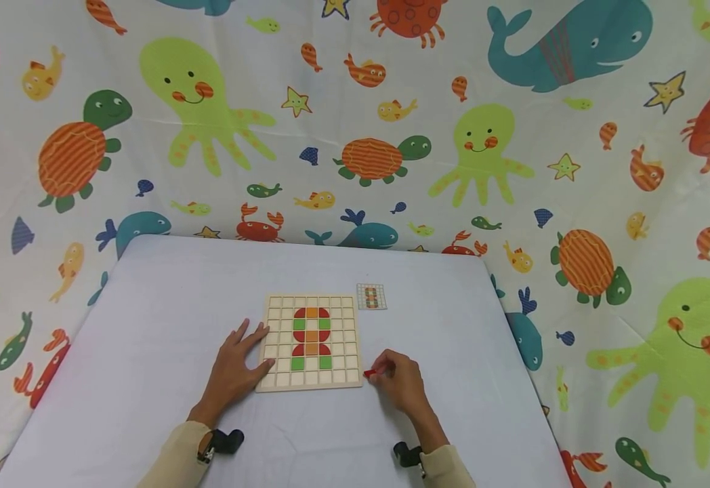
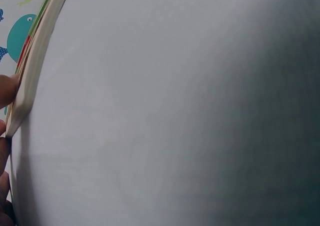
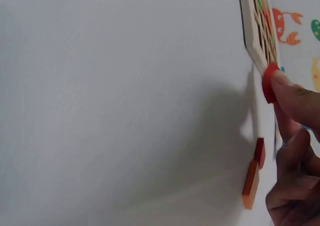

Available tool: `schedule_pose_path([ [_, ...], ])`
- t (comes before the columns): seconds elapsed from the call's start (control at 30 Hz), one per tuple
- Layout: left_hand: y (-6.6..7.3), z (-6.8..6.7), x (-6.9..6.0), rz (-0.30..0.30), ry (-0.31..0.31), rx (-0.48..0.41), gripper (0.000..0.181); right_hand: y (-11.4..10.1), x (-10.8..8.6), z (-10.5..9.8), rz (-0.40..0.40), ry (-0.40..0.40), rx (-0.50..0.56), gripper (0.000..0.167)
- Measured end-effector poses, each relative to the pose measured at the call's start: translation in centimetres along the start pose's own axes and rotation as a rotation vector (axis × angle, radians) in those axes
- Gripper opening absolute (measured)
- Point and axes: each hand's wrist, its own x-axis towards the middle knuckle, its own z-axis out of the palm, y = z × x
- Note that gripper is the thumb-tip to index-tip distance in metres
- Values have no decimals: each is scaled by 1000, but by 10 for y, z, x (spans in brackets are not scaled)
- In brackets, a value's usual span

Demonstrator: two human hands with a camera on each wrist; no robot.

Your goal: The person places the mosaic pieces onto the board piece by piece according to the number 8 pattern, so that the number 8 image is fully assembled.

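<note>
A square wooden grid board (image 1: pixel 309 387) lies on the table, with red, orange and green tiles (image 1: pixel 311 337) set in its middle columns. My left hand (image 1: pixel 236 359) rests at the board's left edge, fingers spread and thumb touching the frame near the lower left corner. Just off the right edge, my right hand (image 1: pixel 400 381) pinches a small red tile (image 3: pixel 269 83) with a rounded side between thumb and fingertip. Below that hand, a dark red tile (image 3: pixel 259 152) and an orange tile (image 3: pixel 251 185) lie on the cloth; the hand hides them in the head view.
A small pattern card (image 1: pixel 371 297) with a similar coloured figure lies beyond the board's upper right corner. White cloth covers the table (image 1: pixel 166 298). Behind it hangs a curtain (image 1: pixel 306 149) printed with sea animals.
</note>
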Motion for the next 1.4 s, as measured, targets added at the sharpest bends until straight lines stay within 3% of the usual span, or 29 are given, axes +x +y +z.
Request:
schedule_pose_path([
  [0.2, -1, 1, 0, 6, 3, 1, 69, -12, 4, 13, -18, 61, 126, 20],
  [0.6, -1, 0, 1, 7, -5, 0, 69, -61, 3, 71, -16, -32, 222, 14],
  [0.9, 1, -2, 0, 6, -7, -5, 70, -77, -1, 104, -45, -20, 79, 16],
  [1.13, 2, -3, 0, 1, -10, 4, 70, -83, -1, 111, -24, 2, -11, 16],
  [1.4, 5, -4, -1, 13, -4, 1, 69, -88, -4, 109, -95, 22, -73, 14],
])
